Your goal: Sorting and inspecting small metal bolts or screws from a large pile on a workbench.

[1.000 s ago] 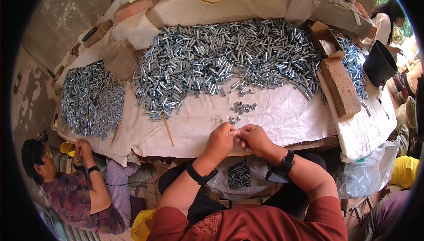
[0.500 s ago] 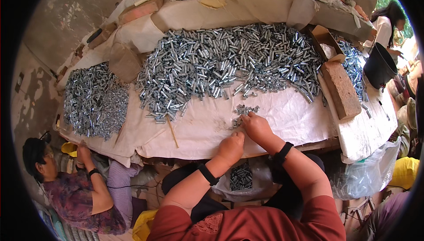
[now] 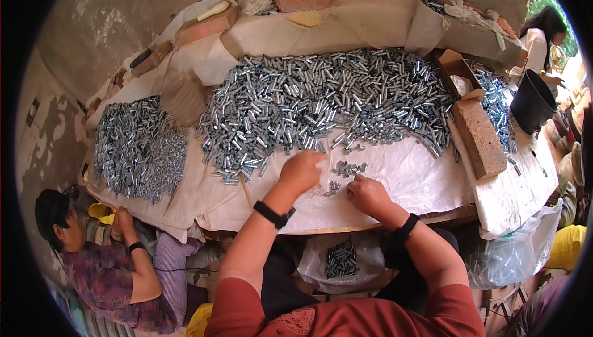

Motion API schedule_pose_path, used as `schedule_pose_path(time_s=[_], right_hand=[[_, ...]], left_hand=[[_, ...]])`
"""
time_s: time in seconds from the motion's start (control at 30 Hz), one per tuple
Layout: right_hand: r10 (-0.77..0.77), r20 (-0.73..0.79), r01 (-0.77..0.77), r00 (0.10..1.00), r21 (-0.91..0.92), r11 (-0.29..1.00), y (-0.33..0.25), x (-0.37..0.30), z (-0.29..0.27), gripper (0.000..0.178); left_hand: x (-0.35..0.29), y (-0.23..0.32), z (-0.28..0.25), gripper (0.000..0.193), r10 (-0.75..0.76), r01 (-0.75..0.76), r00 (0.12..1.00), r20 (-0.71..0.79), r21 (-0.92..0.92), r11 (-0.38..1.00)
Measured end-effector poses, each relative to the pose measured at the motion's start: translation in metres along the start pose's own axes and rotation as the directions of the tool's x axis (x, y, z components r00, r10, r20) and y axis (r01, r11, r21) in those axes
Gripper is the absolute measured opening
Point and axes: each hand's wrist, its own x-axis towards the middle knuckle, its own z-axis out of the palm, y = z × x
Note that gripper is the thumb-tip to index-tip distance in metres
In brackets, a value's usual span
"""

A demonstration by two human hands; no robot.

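Nearest to me I see the red shirt (image 3: pixel 352 318), and past it, between the knees, a see-through bag (image 3: pixel 370 266) with dark little tubes (image 3: pixel 341 258) in it. A black band (image 3: pixel 406 228) goes around each wrist. Both arms reach over the worktop (image 3: pixel 426 179), which has a pale cloth on it. My right hand (image 3: pixel 369 196) is low, with its fingers bent, right beside a little bunch of shiny metal bits (image 3: pixel 332 188). I cannot tell if its grip is pinching one, because the fingertips are too small to see well. A bigger bunch of bits (image 3: pixel 350 168) lies just past that one. My left hand (image 3: pixel 301 171) is out to the left of the bits, near the front edge of the big pile of metal tubes (image 3: pixel 327 96). Its fingers are blurry, so I cannot tell if that grip is spread or pressed together. Off to the left sits a co-worker (image 3: pixel 108 281), close to another shiny pile (image 3: pixel 139 152). To the right of the big pile I see a long brick (image 3: pixel 479 139), then a cardboard box (image 3: pixel 454 64) and a black bucket (image 3: pixel 532 104). Farthest back, a red brick (image 3: pixel 302 0) sits by the wall (image 3: pixel 154 4).
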Motion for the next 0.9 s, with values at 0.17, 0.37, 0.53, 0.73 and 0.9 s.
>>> schedule_pose_path(time_s=[0.17, 0.37, 0.53, 0.73, 0.9], right_hand=[[0.005, -0.005, -0.004, 1.000, 0.015, 1.000, 0.008, -0.002, 0.011, 0.008], [0.016, -0.005, -0.016, 1.000, 0.102, 0.995, 0.007, -0.002, 0.004, 0.009], [0.150, 0.034, -0.154, 0.988, 0.204, 0.967, 0.010, -0.001, -0.005, 0.013], [0.244, 0.078, -0.255, 0.967, 0.402, 0.880, 0.012, 0.002, -0.009, 0.013], [0.439, 0.308, -0.525, 0.844, 0.641, 0.560, -0.004, 0.006, -0.018, 0.009]], left_hand=[[0.052, -0.049, 0.036, 0.031, 0.175, -0.161, 0.984, -0.039, 0.230, 0.960], [0.061, -0.068, 0.055, 0.017, 0.294, -0.243, 0.948, -0.120, 0.324, 0.914], [0.035, -0.053, 0.052, 0.013, 0.150, -0.132, 0.986, -0.072, 0.204, 0.970], [-0.011, -0.027, 0.050, 0.017, -0.017, 0.020, 0.986, -0.163, 0.015, 1.000], [-0.032, -0.009, 0.039, 0.018, -0.178, 0.121, 0.948, -0.264, -0.220, 0.968]])
